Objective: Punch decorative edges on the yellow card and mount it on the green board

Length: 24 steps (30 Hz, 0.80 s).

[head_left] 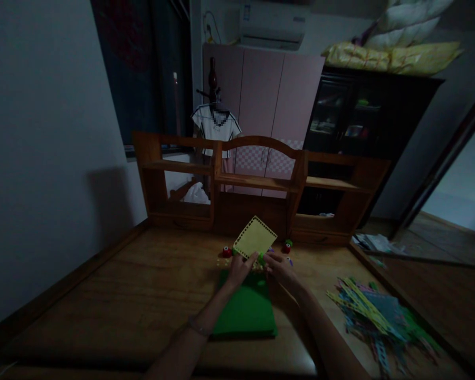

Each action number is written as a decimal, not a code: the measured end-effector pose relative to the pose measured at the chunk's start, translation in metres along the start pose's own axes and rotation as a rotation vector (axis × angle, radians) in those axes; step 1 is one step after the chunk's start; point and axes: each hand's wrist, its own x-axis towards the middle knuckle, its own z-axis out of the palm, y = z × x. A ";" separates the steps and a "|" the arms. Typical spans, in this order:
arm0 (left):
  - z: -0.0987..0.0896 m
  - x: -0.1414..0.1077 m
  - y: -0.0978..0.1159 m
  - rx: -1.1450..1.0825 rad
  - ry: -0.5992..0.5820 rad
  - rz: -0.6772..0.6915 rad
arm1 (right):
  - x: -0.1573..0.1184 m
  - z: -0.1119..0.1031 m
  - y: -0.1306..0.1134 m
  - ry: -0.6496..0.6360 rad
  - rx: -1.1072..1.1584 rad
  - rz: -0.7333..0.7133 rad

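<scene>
A yellow sheet of paper [255, 237] with punched holes along its edges is held up by my left hand [239, 269], which pinches its lower edge. My right hand [277, 266] is closed on a small green paper punch [262, 258] at the sheet's lower right corner. Below both hands lies a flat green pad or folder [245, 309] on the wooden desk. Small pale paper bits lie near its far edge, partly hidden by my hands. Just beyond are small red punches, one [227, 252] to the left and another [287, 246] with a green top to the right.
At the right of the desk [142, 295] lies a pile of coloured punched paper strips [374, 311]. A low wooden shelf unit [257, 182] runs along the back edge. The white wall [43, 158] stands close on the left.
</scene>
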 end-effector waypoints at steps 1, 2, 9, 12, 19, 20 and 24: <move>0.000 0.001 -0.001 -0.001 0.001 0.004 | 0.002 -0.001 0.002 0.000 0.011 0.010; 0.001 0.002 -0.003 -0.003 -0.001 0.008 | 0.003 -0.002 0.003 0.000 0.021 0.025; 0.002 0.010 -0.019 -0.017 -0.124 -0.008 | 0.003 -0.007 -0.002 -0.021 0.040 0.074; 0.001 0.010 -0.020 0.002 -0.133 -0.013 | 0.002 -0.007 -0.002 -0.063 0.038 0.049; -0.003 0.012 -0.019 0.039 -0.177 -0.012 | 0.006 -0.008 0.006 -0.076 -0.010 0.045; -0.003 0.012 -0.019 0.038 -0.188 -0.012 | 0.006 -0.008 0.006 -0.077 -0.005 0.042; -0.004 0.013 -0.020 0.039 -0.209 -0.040 | 0.002 -0.007 0.003 -0.094 0.010 -0.007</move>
